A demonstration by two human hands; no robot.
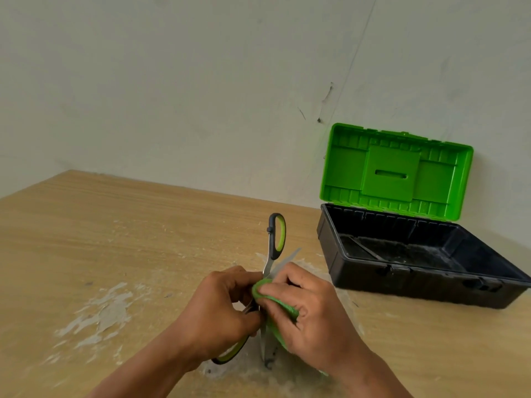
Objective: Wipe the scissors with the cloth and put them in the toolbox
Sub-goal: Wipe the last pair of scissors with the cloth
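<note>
The scissors, with grey and lime-green handles, are spread wide open above the wooden table. One handle loop points away from me, the other pokes out under my left hand, which grips the scissors near the pivot. One blade tip points down at the tabletop. My right hand presses a green cloth against the blades. The toolbox, black with a green lid standing open, sits to the right of my hands.
The tabletop has worn, whitish patches around and to the left of my hands. A pale wall runs along the table's far edge, and the toolbox lid leans close to it. A dark stick-like object lies inside the toolbox.
</note>
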